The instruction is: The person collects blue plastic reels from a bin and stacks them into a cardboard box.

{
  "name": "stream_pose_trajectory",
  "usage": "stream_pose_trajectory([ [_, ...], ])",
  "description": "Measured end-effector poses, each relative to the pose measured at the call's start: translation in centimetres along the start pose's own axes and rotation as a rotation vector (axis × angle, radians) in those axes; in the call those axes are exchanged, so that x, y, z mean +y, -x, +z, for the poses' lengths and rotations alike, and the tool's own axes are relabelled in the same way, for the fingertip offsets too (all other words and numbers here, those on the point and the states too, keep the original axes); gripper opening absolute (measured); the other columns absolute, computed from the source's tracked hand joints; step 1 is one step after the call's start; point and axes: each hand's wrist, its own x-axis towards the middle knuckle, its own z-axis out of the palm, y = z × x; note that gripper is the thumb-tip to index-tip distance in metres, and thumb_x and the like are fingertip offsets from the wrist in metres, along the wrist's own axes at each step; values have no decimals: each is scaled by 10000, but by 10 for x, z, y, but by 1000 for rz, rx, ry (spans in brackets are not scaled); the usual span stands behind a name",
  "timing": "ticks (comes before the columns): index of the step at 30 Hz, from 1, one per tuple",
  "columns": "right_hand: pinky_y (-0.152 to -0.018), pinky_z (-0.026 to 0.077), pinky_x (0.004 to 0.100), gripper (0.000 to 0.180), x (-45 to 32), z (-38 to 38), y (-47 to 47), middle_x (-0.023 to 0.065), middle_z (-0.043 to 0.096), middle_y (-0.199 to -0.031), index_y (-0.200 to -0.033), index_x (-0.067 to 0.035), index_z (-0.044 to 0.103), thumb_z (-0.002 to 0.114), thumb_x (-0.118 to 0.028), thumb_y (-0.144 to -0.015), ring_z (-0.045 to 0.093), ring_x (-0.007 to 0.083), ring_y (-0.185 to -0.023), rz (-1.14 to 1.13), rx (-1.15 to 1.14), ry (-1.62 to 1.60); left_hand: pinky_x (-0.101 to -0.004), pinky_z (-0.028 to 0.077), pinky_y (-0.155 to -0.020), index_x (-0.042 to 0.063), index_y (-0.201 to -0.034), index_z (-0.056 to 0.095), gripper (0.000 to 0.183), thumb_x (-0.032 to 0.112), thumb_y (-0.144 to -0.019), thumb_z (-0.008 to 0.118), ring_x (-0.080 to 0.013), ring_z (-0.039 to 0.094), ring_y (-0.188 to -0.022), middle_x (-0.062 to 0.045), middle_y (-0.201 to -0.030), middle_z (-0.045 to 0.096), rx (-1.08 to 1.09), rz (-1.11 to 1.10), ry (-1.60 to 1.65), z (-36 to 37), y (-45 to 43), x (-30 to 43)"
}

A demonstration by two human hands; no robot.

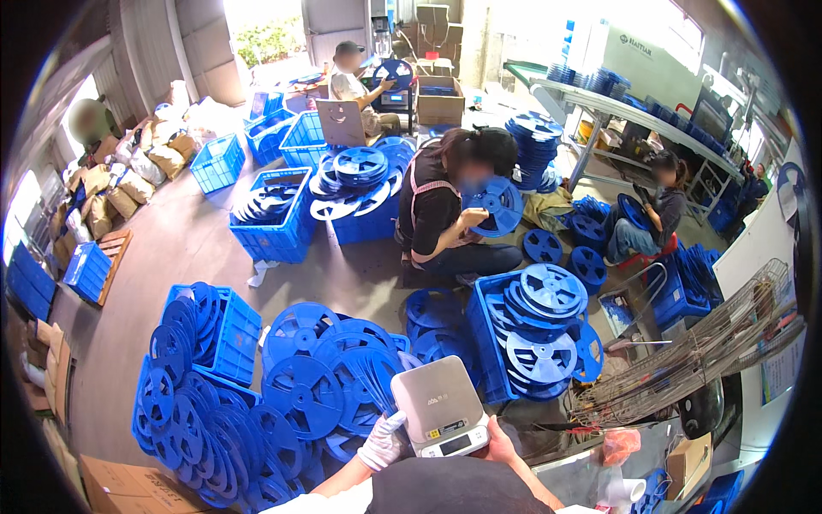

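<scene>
A small digital scale (440, 406) with a metal top plate and a dark display is held close to my body. My left hand (383, 442), in a whitish work glove, grips its left edge. At the right lower corner, my bare right hand (499, 442) holds the white casing. Just beyond and to the left lies a large heap of blue plastic reels (303, 397). A blue crate (493, 366) piled with more reels stands beyond the scale to the right.
A co-worker (430, 212) crouches ahead, holding a blue reel (496, 207). Other people sit farther back. Crates (273, 241) and sacks (135, 186) stand left. At right, bundled wires (681, 360) lie above a grey work surface (565, 478). A cardboard box (138, 485) is at lower left.
</scene>
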Motion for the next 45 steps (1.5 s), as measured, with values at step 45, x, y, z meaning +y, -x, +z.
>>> stream_pose_trajectory([
  [45, -1039, 360, 461, 641, -45, 28, -16, 98, 436, -1402, -1421, -127, 335, 259, -564, -959, 446, 300, -1255, 21, -100, 149, -434, 376, -1028, 56, -1269, 485, 408, 129, -881, 588, -250, 500, -1186, -103, -1242, 550, -27, 14, -87, 11, -30, 10],
])
